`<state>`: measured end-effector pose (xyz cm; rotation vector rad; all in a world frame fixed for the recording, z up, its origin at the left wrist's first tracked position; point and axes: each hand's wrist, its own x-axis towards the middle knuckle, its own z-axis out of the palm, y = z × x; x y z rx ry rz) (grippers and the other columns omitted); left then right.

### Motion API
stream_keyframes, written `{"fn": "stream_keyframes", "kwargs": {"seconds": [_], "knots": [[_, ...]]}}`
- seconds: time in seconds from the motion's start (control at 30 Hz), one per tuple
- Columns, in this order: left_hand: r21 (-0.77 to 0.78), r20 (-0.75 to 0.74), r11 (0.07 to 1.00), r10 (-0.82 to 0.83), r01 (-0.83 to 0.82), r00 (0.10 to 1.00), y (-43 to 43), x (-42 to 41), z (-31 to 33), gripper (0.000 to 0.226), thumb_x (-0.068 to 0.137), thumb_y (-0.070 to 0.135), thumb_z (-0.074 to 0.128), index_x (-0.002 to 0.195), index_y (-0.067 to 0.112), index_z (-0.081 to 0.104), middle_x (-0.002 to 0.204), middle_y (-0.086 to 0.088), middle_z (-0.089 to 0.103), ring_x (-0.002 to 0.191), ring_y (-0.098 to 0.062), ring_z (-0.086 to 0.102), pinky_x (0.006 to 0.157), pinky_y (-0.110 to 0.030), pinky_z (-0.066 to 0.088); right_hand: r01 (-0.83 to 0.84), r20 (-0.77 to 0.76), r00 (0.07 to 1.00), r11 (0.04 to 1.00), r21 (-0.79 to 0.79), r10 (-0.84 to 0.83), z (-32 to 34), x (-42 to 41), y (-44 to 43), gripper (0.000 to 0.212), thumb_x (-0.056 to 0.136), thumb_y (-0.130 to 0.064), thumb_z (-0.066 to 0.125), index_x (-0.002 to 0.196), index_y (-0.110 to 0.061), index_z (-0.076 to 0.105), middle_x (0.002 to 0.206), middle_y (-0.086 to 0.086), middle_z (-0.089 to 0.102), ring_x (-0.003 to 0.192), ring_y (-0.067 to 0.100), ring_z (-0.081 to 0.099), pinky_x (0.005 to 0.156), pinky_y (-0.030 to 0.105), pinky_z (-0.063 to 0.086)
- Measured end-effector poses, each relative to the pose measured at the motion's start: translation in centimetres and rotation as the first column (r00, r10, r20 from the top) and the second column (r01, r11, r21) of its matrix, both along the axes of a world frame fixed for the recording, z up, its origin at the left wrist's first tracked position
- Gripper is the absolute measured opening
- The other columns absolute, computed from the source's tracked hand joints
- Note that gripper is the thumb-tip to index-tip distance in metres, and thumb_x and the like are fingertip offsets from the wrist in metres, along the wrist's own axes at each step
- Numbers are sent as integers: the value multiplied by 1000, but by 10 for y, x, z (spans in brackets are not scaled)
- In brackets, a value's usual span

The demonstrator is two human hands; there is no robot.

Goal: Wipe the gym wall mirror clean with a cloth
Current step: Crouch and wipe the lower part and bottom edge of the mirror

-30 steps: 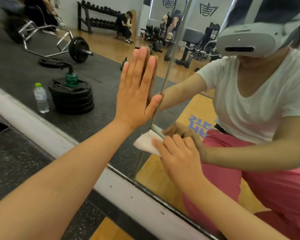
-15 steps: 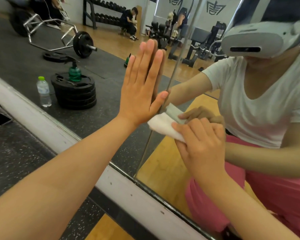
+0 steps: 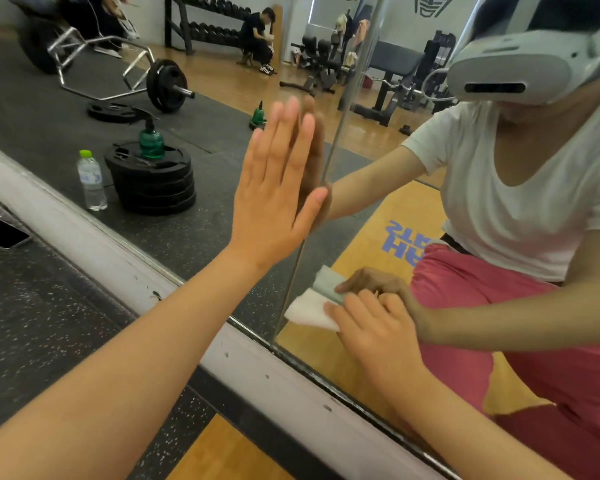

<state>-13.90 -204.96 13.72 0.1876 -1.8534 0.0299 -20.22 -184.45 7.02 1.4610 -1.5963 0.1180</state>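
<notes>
Speckled black gym floor runs up to a pale scuffed sill, and above that sill stands the wall mirror, split by an upright seam. A dark phone lies on the floor at the left edge, partly cut off.

The left hand is spread flat on the glass just left of the seam, fingers straight and close together, palm meeting its own reflection. Its fingertips are slightly blurred.

The right hand is low, near the mirror's bottom edge and just right of the seam. Its fingers are bent over a white cloth and hold it against the glass. The cloth pokes out to the left of the fingers; the rest is covered by the hand, and the thumb is hidden, so the grip looks like a pinch but I cannot be sure.

Everything else appears only as a reflection (and so reversed): a clear water bottle with a green cap, a stack of weight plates with a green bottle on top, and a loaded bar behind them. Both forearms run out of the frame at the bottom.
</notes>
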Motion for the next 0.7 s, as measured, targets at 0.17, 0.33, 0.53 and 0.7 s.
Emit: {"fn": "stream_keyframes", "kwargs": {"seconds": [0.17, 0.33, 0.53, 0.7], "knots": [[-108, 110, 994, 21, -9, 994, 4, -6, -73, 68, 103, 39, 26, 156, 15, -9, 163, -5, -18, 151, -22, -10, 123, -43, 1, 0, 44, 999, 996, -84, 4, 18, 2, 4, 10, 85, -6, 69, 86, -16, 71, 70, 3, 53, 72, 21, 39, 65, 35, 26], [-134, 59, 991, -1, 8, 998, -4, -17, -89, 64, 104, 44, 14, 156, 18, -12, 162, -1, -23, 151, -22, -12, 123, -43, -1, 26, -5, 1000, 997, 72, -25, -28, 1, 0, 13, 83, -4, 67, 79, -16, 69, 67, 1, 51, 63, 20, 49, 63, 33, 28], [-136, 46, 990, -16, 22, 999, -8, -19, -92, 63, 105, 46, 12, 156, 19, -12, 162, 1, -23, 151, -21, -12, 123, -42, 0, 17, -7, 1000, 982, 191, -16, -58, -4, 11, 16, 81, -3, 65, 74, -18, 67, 65, -1, 48, 62, 18, 46, 63, 31, 28], [-126, 41, 992, -24, 29, 999, -8, -19, -92, 63, 105, 45, 13, 156, 19, -12, 162, 1, -22, 151, -20, -11, 123, -43, 0, 27, 48, 998, 1000, 3, -27, -15, -5, 43, 15, 92, -6, 60, 83, -17, 66, 66, 1, 49, 67, 20, 42, 63, 34, 27]]}}
